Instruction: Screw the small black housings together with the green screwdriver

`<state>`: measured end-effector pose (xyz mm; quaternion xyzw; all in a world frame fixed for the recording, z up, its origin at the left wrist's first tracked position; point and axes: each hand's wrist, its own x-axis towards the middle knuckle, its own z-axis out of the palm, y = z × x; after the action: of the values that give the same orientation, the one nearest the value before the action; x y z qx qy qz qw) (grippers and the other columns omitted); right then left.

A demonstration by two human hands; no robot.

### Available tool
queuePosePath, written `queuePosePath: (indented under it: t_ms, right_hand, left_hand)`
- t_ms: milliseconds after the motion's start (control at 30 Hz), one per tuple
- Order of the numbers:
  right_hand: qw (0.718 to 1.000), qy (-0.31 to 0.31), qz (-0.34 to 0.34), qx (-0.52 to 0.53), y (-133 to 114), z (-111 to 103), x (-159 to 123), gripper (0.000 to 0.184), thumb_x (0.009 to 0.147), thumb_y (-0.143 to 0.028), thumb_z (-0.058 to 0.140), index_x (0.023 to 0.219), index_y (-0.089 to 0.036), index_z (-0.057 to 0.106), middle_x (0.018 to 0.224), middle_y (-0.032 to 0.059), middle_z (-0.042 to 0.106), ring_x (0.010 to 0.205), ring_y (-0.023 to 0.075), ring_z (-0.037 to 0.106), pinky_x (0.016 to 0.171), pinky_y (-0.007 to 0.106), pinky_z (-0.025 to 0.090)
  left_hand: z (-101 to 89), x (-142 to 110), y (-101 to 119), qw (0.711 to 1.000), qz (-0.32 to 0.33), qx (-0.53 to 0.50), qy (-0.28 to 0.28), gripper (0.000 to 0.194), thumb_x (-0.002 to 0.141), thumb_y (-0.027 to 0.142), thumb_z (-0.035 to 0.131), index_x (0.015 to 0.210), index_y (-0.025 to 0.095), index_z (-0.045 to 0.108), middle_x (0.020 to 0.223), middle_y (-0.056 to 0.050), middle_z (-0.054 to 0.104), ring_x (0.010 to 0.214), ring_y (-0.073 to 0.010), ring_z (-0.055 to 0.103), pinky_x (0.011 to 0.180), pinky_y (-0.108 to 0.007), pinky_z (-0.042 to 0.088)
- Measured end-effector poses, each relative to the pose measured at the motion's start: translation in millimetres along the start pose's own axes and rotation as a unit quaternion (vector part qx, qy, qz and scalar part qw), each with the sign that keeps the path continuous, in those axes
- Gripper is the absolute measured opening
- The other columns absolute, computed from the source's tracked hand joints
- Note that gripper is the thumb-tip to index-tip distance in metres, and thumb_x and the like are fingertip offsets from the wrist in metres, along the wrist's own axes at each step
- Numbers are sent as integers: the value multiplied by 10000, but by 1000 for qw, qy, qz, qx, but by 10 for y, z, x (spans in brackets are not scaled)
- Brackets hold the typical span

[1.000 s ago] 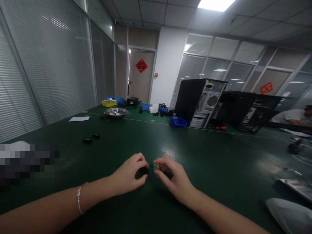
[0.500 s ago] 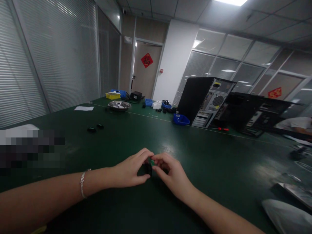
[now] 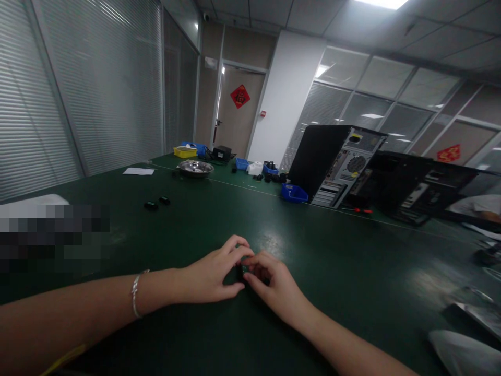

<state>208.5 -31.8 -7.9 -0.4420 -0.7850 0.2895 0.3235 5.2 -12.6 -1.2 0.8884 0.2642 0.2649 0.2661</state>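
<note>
My left hand [image 3: 213,274] and my right hand [image 3: 274,284] meet fingertip to fingertip low on the green table [image 3: 332,261]. Between them sits a small black part [image 3: 237,272], gripped by my left thumb and fingers. My right fingertips pinch a tiny green piece [image 3: 244,269] pressed against that black part; most of it is hidden by the fingers. A silver bracelet [image 3: 135,295] is on my left wrist.
Two small black parts [image 3: 156,203] lie to the far left. A metal bowl [image 3: 195,167], yellow bin [image 3: 185,152] and blue bins [image 3: 293,193] stand at the back. Two computer cases [image 3: 336,164] stand right of centre. Another person's arm [image 3: 479,209] rests at the far right.
My hands have come together: the green piece, held apart from the black part a second ago, now sits against it. The camera has tilted slightly.
</note>
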Motion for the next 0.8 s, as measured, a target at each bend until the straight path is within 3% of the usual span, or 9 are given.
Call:
queuePosePath:
  t_ms: [800]
  right_hand:
    - [1000, -17, 13, 8, -9, 6, -4, 113, 848, -106, 621, 935, -176, 635, 840, -1, 540, 705, 145, 516, 641, 267, 423]
  left_hand:
    - [7, 1, -2, 1000, 4, 17, -7, 508, 813, 190, 665, 1271, 238, 449, 1328, -103, 373, 1100, -231, 543, 956, -375, 494]
